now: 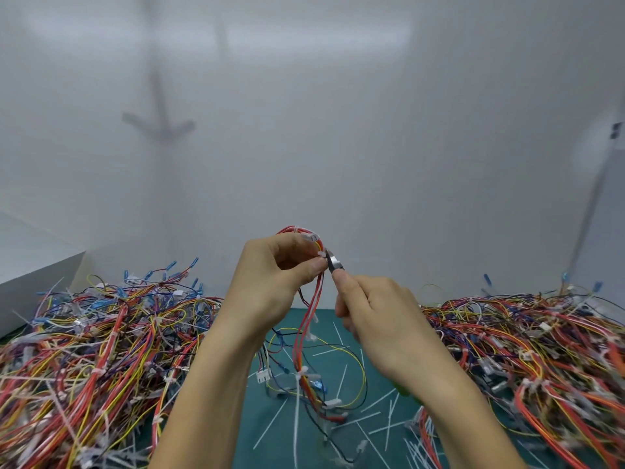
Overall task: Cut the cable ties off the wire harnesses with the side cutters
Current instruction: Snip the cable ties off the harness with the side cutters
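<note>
- The handles of the side cutters [334,262] are almost fully swallowed by the right hand [375,313]; only the dark metal nose is seen poking out past the thumb.
- A bit of bright green is seen under the right wrist, but it can't be told what it is.
- Whether the jaws are actually biting is too small and blurry to be made out.
- The lower edges of both wire piles are cut off by the frame, and the wall behind is blurry.
- Both hands are raised close together above the middle of the table, nearly touching.
- The wire harness [309,299] is pinched between thumb and curled fingers of the left hand [270,282], looped over at the top, with the rest left hanging down to the mat.
- The right hand is wrapped around the cutters, and the tip is held right at a white cable tie [323,253] on the loop, just beside the left thumb.
- The harness is made of thin red, orange and yellow insulated wires, with a white plastic connector [311,236] near the top.
- A green cutting mat [338,434] is littered with thin white tie offcuts [341,384].
- Tangled multicoloured heaps are piled to the left [94,350] and right [541,350], dotted with white ties and blue terminals.
- A plain white box [33,279] is parked at the far left.
</note>
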A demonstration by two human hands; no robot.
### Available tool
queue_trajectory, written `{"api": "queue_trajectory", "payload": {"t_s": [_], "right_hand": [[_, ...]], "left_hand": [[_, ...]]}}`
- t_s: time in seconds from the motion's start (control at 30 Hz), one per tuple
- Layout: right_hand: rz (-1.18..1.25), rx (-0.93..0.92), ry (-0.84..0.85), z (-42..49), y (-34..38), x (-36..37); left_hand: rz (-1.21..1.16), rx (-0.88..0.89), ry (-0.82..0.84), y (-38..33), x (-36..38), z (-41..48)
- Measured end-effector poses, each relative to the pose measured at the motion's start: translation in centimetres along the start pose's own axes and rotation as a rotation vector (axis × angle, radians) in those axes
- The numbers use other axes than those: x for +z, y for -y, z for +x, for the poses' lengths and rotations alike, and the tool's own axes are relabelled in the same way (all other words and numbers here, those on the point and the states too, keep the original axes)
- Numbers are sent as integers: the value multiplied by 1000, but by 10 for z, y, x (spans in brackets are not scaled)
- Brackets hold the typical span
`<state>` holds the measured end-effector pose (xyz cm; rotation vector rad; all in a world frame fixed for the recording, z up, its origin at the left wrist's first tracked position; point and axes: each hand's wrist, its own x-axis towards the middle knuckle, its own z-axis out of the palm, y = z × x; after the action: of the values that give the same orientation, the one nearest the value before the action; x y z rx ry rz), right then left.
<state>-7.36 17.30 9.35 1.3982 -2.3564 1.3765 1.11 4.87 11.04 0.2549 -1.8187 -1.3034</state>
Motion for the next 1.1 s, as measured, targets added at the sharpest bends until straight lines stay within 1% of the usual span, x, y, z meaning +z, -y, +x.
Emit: {"api": "queue_trajectory", "payload": {"t_s": [0.07, 0.2, 0.27, 0.3, 0.37, 0.43, 0.47, 0.53, 0.57, 0.67, 0.73, 0.8, 0.9, 1.0, 1.1], "right_hand": [[74, 42, 29, 2, -3, 2], [339, 194, 82, 7, -8, 4], [369, 255, 75, 9, -13, 4], [303, 277, 67, 9, -17, 5], [43, 306, 77, 9, -30, 8], [-219, 342, 170, 9, -47, 15], [-307, 375, 239, 8, -55, 21], [-411, 452, 354, 4, -70, 33], [-430, 477, 375, 2, -76, 39], [-398, 521, 331, 0, -86, 49], [-264, 540, 265, 3, -84, 45], [12, 504, 170, 6, -76, 34], [467, 389, 36, 10, -56, 14], [786, 340, -36, 10, -38, -1], [1120, 388, -75, 10, -31, -6]], "left_hand": [[16, 2, 11, 2, 0, 1], [47, -16, 39, 5, -3, 1], [72, -18, 47, 6, -6, 1], [70, -23, 50, 6, -8, 1], [43, -37, 62, 4, -11, 1], [12, -38, 88, 1, -12, 1], [-4, -35, 100, 0, -12, 0], [-17, -23, 108, -1, -12, 0], [-19, -20, 110, 0, -12, 0], [0, -13, 126, 4, -11, 2], [64, -32, 135, 8, -12, 5], [129, -70, 153, 13, -13, 7], [178, -159, 239, 18, -13, 5], [186, -213, 377, 16, -12, -1], [209, -221, 572, 13, -11, -6]]}}
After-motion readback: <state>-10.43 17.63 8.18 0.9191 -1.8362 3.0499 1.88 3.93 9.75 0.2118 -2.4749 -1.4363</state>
